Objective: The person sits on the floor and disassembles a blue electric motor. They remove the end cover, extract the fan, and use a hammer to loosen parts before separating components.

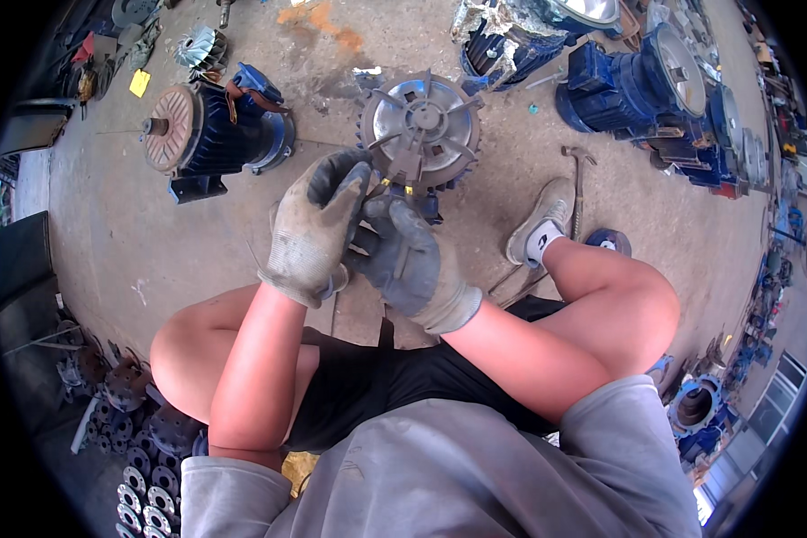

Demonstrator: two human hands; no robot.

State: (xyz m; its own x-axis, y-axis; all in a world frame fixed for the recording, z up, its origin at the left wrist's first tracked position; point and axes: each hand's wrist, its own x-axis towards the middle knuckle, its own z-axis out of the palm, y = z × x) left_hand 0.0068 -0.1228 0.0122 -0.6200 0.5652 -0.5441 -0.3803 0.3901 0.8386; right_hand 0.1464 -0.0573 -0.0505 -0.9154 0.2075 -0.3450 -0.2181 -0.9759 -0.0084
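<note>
I sit with both hands, in grey-and-white work gloves, close together in front of an upright motor (462,130) with a silvery ribbed end cover and a round hub. My left hand (318,220) is closed, its fingers bent toward the right hand. My right hand (412,260) is turned partly palm up, with its fingers curled. A dark, short cylindrical piece (365,240) shows between the hands; what the fingers grip is mostly hidden. Small yellow bits (409,190) show just beyond the fingertips, by the motor's near edge.
A blue motor (215,134) lies at the left, a silvery fan wheel (200,47) behind it. More blue motors (632,85) stand at the right. A hammer (578,184) lies beyond my shoe (542,215). Several flanges (139,489) are stacked at the lower left.
</note>
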